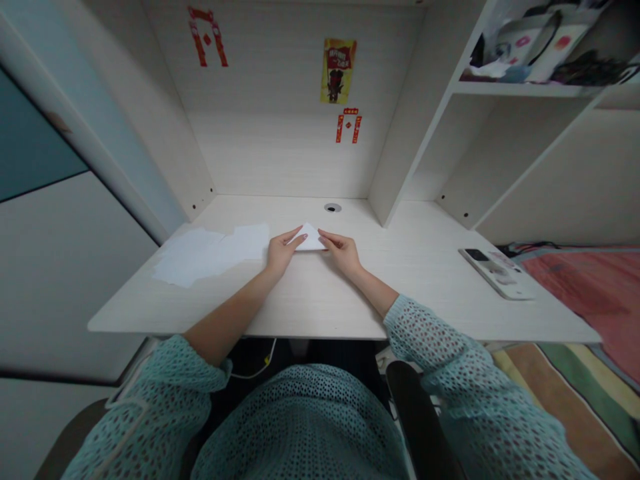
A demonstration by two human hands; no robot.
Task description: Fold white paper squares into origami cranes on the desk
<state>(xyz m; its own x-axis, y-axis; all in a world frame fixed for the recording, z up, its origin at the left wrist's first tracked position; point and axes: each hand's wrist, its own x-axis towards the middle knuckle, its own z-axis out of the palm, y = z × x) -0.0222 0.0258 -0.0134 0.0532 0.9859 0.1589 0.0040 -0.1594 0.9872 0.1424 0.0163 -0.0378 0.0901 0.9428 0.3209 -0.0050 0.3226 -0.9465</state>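
Note:
A small piece of white paper (311, 239), folded to a peak at its top, is held just over the desk between both hands. My left hand (283, 252) pinches its left edge, thumb on the near face. On the other side my right hand (342, 251) grips the right edge between thumb and fingers. Left of my left hand, several white paper sheets (210, 253) lie spread and overlapping on the desk.
The white desk (320, 307) runs to a front edge near my body. A phone (495, 273) lies at its right. A cable hole (333, 208) sits at the back. An upright panel (420, 107) and a loaded shelf (525, 89) stand at the right.

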